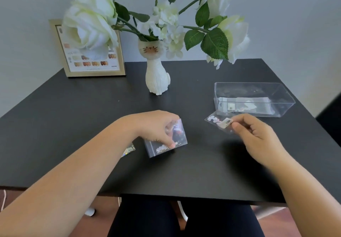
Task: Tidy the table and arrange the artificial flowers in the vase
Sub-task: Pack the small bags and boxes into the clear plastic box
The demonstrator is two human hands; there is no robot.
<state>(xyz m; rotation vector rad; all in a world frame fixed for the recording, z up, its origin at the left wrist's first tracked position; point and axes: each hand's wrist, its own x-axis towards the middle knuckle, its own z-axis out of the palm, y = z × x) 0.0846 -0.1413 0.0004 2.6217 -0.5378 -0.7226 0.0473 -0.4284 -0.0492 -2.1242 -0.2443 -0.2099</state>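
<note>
A white cat-shaped vase (156, 78) stands at the back middle of the black table (92, 122), holding white artificial flowers (90, 23) with green leaves. My left hand (156, 126) grips a small clear plastic bag of sparkly bits (171, 144) just above the table's middle. My right hand (258, 135) pinches another small clear bag with a label (220, 121), lifted close to a clear plastic box (258, 89) at the right. One more bag (245, 105) lies inside that box.
A gold picture frame (118, 67) with a nail colour chart leans against the wall at the back left. A glittery packet (129, 150) peeks out from under my left forearm. My legs show below the table's front edge.
</note>
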